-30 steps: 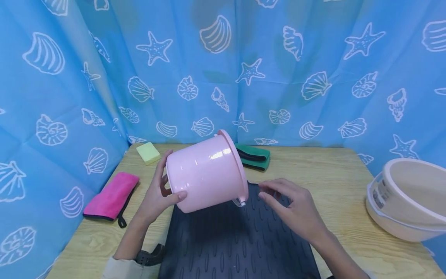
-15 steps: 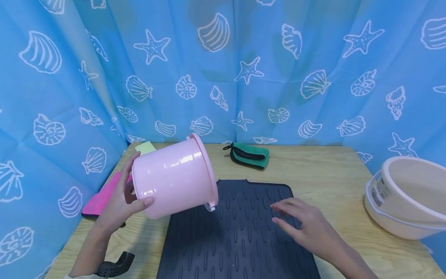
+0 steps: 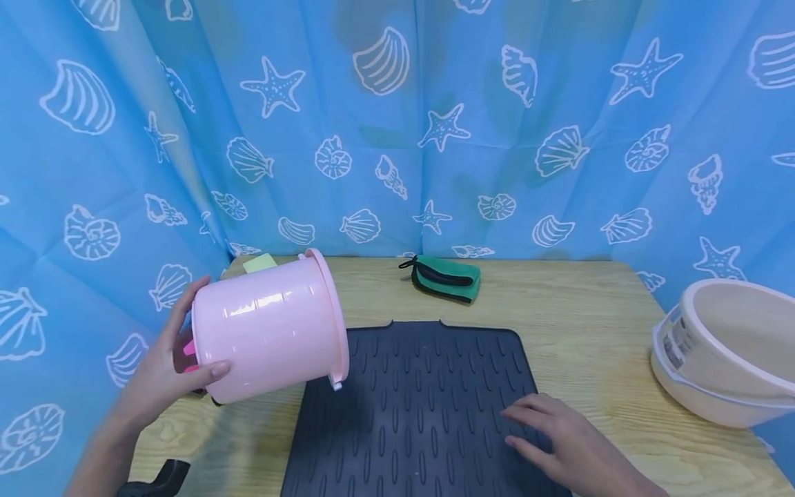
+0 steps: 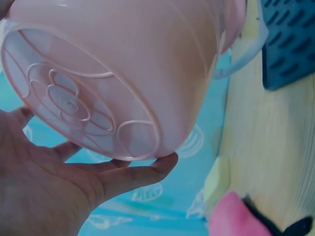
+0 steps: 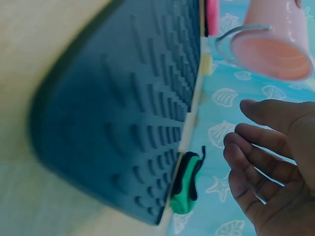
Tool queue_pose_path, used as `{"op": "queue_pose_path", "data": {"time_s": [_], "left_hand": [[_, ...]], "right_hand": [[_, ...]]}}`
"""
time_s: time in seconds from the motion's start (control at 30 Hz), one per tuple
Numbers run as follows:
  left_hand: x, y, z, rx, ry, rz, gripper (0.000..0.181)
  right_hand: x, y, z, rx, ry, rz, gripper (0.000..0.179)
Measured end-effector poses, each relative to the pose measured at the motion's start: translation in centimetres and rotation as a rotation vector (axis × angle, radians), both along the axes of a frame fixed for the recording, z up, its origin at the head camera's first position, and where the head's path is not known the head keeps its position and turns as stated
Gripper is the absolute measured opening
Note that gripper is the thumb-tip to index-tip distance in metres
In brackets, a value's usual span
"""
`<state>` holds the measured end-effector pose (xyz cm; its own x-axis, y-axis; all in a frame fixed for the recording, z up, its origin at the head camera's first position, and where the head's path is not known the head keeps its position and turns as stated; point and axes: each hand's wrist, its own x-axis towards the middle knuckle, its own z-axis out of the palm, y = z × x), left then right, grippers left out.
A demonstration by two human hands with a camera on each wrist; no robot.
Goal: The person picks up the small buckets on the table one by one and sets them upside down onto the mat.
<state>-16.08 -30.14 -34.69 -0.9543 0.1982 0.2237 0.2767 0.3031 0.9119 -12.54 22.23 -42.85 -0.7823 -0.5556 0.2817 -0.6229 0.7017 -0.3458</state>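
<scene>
A pink bucket [image 3: 267, 328] is tipped on its side at the left, its mouth facing right. My left hand [image 3: 158, 369] grips it round the base, thumb on the near side and fingers on the far side. In the left wrist view the ringed underside of the bucket [image 4: 74, 98] faces my palm. Its handle [image 5: 236, 34] hangs at the rim in the right wrist view. My right hand [image 3: 562, 442] is over the right side of the black ribbed mat [image 3: 416, 400], fingers loosely bent, holding nothing.
A folded green cloth [image 3: 447, 276] lies at the back of the wooden table [image 3: 590, 310]. A yellow sponge [image 3: 259, 262] and a pink cloth [image 4: 234, 216], partly hidden by the bucket, are at the left. Beige basins [image 3: 702, 373] stand at the right edge, before a blue curtain [image 3: 466, 69].
My left hand has carried the tipped bucket leftward off the mat, uncovering the green cloth. My right hand has drawn back slightly to the right and nearer, away from the bucket.
</scene>
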Motion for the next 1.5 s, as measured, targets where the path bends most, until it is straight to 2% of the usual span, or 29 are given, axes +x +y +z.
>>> {"op": "queue_pose_path", "data": {"time_s": [0.17, 0.3, 0.43, 0.6, 0.8, 1.0, 1.17, 1.5], "left_hand": [[0.4, -1.3, 0.6, -0.061, 0.008, 0.010, 0.106], [0.6, -2.4, 0.8, -0.113, 0.023, 0.021, 0.107], [0.5, -2.9, 0.9, -0.164, 0.015, 0.037, 0.107], [0.0, -3.5, 1.5, -0.296, 0.041, 0.061, 0.110], [-0.3, -3.9, 2.4, -0.407, 0.012, 0.056, 0.109], [-0.8, -3.7, 2.3, -0.405, -0.034, 0.021, 0.106], [-1.8, -3.1, 1.9, -0.385, -0.059, -0.009, 0.106], [-4.0, -1.3, 1.1, -0.372, -0.037, -0.077, 0.107]], "right_hand": [[0.4, 0.9, -1.3, 0.061, -0.112, 0.004, 0.028], [0.6, 1.3, -2.3, 0.081, -0.146, 0.033, 0.029], [0.5, 1.9, -3.5, 0.066, -0.109, 0.081, 0.027], [0.6, 2.4, -5.0, 0.048, -0.070, 0.140, 0.025], [0.5, 3.0, -6.9, 0.041, 0.034, 0.222, 0.026], [0.7, 2.7, -7.7, 0.025, 0.060, 0.195, 0.025], [0.7, 2.8, -8.0, 0.000, 0.083, 0.200, 0.025], [0.7, 2.9, -8.1, -0.010, 0.099, 0.209, 0.026]]}}
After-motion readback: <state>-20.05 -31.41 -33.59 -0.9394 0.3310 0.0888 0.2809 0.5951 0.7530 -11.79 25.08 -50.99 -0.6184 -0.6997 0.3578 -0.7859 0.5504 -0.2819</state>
